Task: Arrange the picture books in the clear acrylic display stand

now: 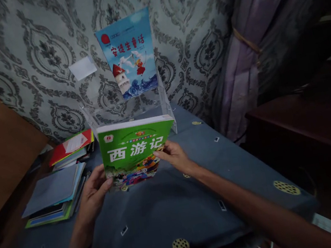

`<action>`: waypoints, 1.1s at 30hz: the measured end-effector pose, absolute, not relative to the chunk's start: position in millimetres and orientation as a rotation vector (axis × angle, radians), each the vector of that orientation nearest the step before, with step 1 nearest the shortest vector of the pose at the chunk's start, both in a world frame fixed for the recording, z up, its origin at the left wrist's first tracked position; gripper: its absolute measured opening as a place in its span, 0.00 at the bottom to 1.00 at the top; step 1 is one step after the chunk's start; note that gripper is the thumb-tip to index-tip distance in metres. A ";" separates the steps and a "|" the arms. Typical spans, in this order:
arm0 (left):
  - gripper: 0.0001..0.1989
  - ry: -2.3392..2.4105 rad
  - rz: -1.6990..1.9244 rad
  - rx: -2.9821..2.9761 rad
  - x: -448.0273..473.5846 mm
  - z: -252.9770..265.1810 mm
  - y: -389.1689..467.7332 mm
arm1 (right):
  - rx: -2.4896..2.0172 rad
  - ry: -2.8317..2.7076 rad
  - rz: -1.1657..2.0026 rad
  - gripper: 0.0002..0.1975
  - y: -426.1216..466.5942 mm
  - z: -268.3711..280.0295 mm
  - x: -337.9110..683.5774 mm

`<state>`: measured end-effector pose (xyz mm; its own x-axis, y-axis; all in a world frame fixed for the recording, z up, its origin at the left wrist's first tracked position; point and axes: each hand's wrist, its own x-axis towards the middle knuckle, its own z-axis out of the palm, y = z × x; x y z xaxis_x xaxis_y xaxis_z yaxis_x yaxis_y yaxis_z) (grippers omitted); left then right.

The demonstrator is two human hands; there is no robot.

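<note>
A green book point(134, 148) with large white Chinese characters and a colourful picture on its cover is held up above the table, cover facing me. My left hand point(95, 188) grips its lower left edge, thumb on the front. On the right edge, my right hand point(173, 154) pinches the book with the thumb over the cover. Behind it stands a clear plastic rack point(165, 103), partly hidden by the green book. A blue book point(132, 57) with red characters leans upright on the rack, near the wall.
Stacks of books and folders point(53, 191) lie at the table's left, with a red folder point(71, 147) behind. A brown board point(1, 151) stands far left. Patterned wallpaper point(55, 53) and a purple curtain point(235, 70) bound the dark blue tablecloth point(210, 201).
</note>
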<state>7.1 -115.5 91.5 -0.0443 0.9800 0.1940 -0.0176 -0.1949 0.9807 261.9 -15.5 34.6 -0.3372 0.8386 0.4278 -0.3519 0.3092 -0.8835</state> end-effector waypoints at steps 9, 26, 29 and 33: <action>0.23 1.149 1.521 1.041 11.1 32.0 -107.6 | -0.457 -1.602 1.346 0.24 -30.2 35.3 255.0; 0.22 1.284 1.196 1.782 -8.1 9.9 -91.6 | -0.506 -2.008 1.204 0.22 -4.4 17.2 268.0; 0.18 1.354 1.130 2.105 -11.5 11.2 -92.1 | -0.491 -2.217 0.828 0.18 2.0 16.2 274.8; 0.24 1.423 0.744 2.403 -10.9 2.8 -105.5 | -0.524 -2.485 0.672 0.23 -1.5 0.2 280.9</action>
<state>-10.9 -105.5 2.8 0.3923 0.8698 0.2991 0.7420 -0.4915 0.4560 280.9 -1.5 0.2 -0.7962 0.4788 0.3699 0.2271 0.8032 -0.5508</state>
